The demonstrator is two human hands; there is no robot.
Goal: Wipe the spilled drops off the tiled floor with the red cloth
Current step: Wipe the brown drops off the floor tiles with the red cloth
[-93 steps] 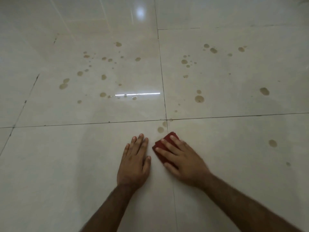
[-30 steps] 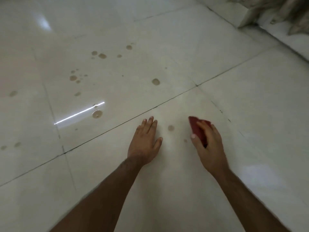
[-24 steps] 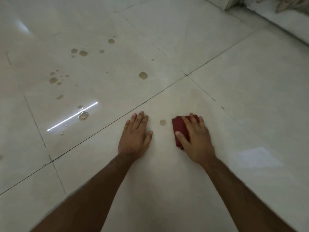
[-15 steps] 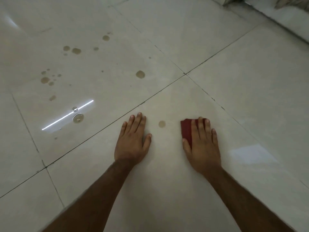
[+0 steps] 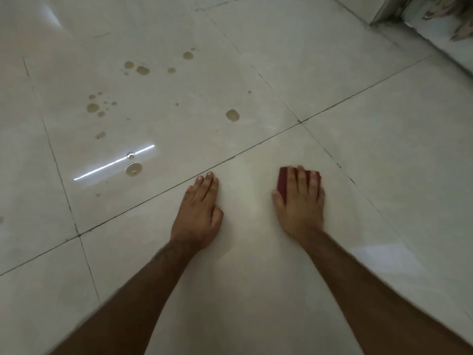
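Dark red cloth (image 5: 282,184); glossy off-white floor tiles (image 5: 358,155) with dark joints, dotted with brownish drops (image 5: 232,115)

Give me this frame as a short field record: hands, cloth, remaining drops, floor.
left hand: flat on the tiled floor, fingers straight, holding nothing
right hand: pressing the red cloth onto the floor, fingers extended over it
cloth state: folded, mostly hidden under the hand
nearest drop: on the tile beyond the hands, across the grout line
other drops: scattered far left, unwiped
between the hands: no drop visible
light streak: reflection on the left tile
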